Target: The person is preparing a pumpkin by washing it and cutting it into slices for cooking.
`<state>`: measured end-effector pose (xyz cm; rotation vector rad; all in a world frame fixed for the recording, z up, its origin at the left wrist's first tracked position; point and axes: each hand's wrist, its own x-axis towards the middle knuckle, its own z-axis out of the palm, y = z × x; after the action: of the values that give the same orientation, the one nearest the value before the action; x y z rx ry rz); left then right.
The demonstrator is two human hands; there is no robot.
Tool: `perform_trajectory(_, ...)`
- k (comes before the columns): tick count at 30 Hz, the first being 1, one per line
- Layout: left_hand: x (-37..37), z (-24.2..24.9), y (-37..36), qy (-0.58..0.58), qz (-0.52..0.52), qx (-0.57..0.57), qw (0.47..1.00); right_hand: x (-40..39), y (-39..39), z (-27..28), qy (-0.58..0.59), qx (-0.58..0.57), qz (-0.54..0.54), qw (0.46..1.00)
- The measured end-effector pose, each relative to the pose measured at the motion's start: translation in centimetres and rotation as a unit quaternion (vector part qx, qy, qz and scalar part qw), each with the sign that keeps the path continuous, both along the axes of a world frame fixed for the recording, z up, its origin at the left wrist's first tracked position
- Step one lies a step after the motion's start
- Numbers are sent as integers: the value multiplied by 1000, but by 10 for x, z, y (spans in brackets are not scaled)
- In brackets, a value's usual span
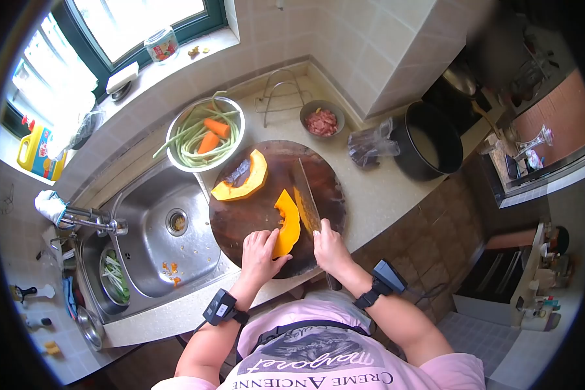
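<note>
A curved piece of pumpkin [290, 224] lies on the round, dark wooden chopping board [240, 221]. My left hand [260, 255] holds its near end, with the fingers bent over it. In my right hand [332, 249] is a kitchen knife [307, 195], gripped with the dark handle showing below the fist. Its blade points away from me, just right of the pumpkin piece, and a strip of orange shows along the blade's left side. Farther back on the board rests a second curved pumpkin piece [246, 182], beside some crumpled clear plastic.
Behind the board stand a bowl of long green beans and carrots [206, 133], a wire rack [283, 94] and a bowl of raw meat [322, 121]. A steel sink [151, 227] adjoins on the left. To the right are a plastic bag [372, 142] and a black pot [429, 142].
</note>
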<state>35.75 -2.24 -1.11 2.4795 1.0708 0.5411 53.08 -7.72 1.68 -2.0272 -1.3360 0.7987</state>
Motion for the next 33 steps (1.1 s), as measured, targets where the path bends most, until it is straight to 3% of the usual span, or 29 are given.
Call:
perform_trajectory(9,11,-9,-9,-6,42,9,999,-8,0,3,-5,-2,-3,1000)
perform_trajectory(27,10,-15,-7,-15,31,-4,999,-27,46,3,-96,-133,-22,986)
perform_trajectory(33,6,-6,-3,-23,3,-37,999,-7,47,-20,-82,-78,-17,993)
